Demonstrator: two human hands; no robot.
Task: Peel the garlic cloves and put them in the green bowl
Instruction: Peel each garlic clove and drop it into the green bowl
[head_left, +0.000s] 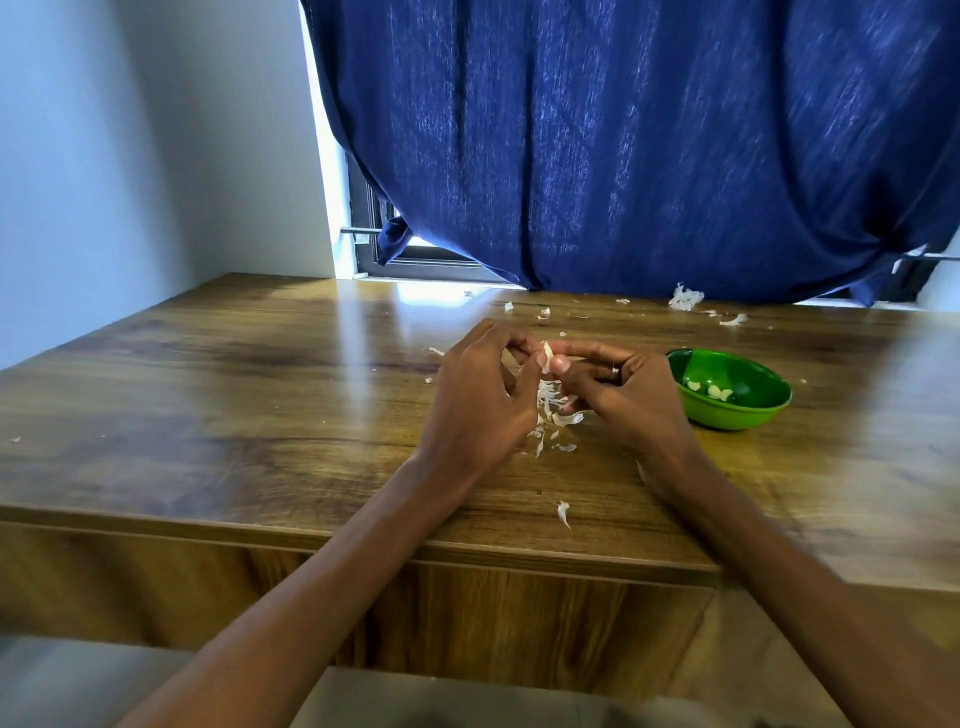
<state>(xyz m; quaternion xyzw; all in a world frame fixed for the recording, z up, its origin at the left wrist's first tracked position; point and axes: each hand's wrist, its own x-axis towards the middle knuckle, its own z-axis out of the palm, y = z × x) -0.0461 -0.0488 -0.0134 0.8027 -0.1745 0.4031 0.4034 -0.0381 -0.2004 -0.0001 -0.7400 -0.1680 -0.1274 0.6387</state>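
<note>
Your two hands meet over the desk (260, 374), just left of the bowl (727, 388). Your left hand (480, 395) has its fingers curled, thumb and fingertips pinching a pale clove (547, 356) held up between both hands. Your right hand (618, 395) grips the same clove from the other side, thumb pressed against it, fingers curled under; a ring (615, 372) sits on one finger. A strip of white skin stands up from the clove where your thumbs meet. How much of the clove is bare, you cannot tell from here.

The bowl is green and sits on the desk just beside your right hand, on its far right side. Inside it lie a few peeled cloves (714, 391), pale against the green, near the bottom.

Left of the bowl, right under your hands, a heap of peels (553, 415) lies on the desk, with a stray flake (564, 513) nearer the desk's front edge. Behind the bowl, near the desk's far edge, more scraps are scattered, and a larger white clump (684, 298) lies there below the curtain (623, 145). The curtain is dark blue and hangs behind the bowl across a window.
</note>
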